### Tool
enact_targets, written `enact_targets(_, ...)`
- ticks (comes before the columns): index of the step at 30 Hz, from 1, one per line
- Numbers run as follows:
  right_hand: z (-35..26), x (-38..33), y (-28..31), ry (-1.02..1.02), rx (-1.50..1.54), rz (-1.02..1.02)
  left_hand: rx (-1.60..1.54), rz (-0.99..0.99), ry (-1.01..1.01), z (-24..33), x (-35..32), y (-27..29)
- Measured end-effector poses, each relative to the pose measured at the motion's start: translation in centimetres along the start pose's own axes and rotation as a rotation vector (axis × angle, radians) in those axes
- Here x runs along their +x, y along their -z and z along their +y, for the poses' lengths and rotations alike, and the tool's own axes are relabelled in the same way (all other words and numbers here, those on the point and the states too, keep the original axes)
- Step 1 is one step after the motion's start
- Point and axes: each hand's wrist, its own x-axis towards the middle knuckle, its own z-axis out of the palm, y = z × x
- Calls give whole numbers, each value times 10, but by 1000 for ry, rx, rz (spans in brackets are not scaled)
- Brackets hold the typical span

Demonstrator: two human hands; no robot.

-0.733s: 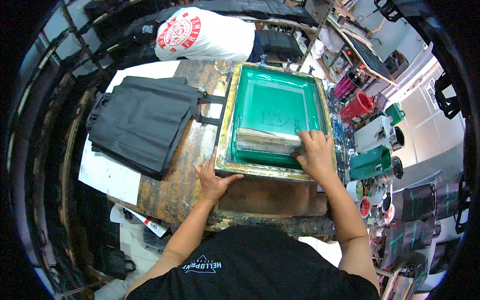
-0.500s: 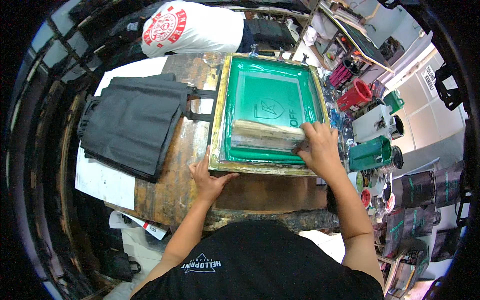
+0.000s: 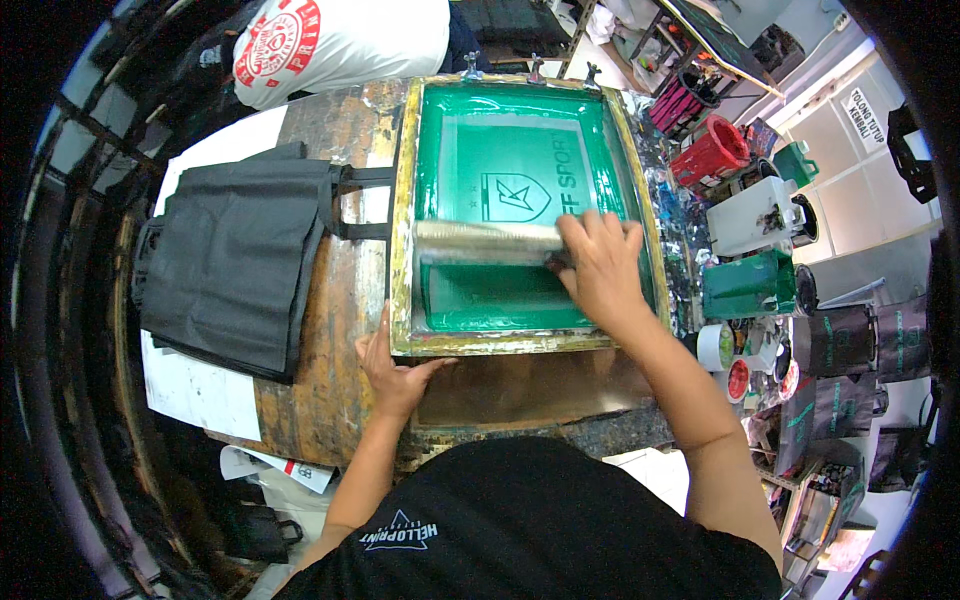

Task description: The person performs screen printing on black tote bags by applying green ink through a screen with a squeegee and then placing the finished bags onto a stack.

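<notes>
My right hand (image 3: 603, 268) grips the right end of a wooden squeegee (image 3: 490, 238), which is blurred and lies across the screen printing frame (image 3: 403, 250). Green ink (image 3: 490, 298) covers the mesh around and under the squeegee. Beyond it, a shield emblem (image 3: 516, 198) and lettering show through the mesh. At the frame's near left corner rests my left hand (image 3: 388, 375), its thumb and fingers spread along the two outer edges. A stack of black fabric bags (image 3: 235, 260) lies left of the frame, with handles reaching toward the frame's left side.
Clamps (image 3: 535, 68) stand along the frame's far edge. Right of the worn wooden table (image 3: 335, 330) are a red bucket (image 3: 712, 150), a green container (image 3: 750, 284) and several ink pots. A person in a white shirt (image 3: 345, 45) bends at the far left. Printed bags hang at right.
My right hand has pushed the squeegee away from me, toward the emblem. More green-inked mesh shows on the near side. My left hand stays at the corner while the whole view has shifted.
</notes>
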Motion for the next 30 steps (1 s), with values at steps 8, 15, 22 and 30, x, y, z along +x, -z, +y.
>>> enact_targets(8,59,99,-52,9,-79,62,24,-16,-2,3,3,2)
enact_targets(15,133,197,-96,80,-69,31,9,-45,14,-3,-1,1)
enact_targets(22,158,273,-104,95,-49,-142,90,-74,-25,-3,3,5)
enact_targets(30,154,262,-107,87,-98,62,342,-107,-186,30,67,35)
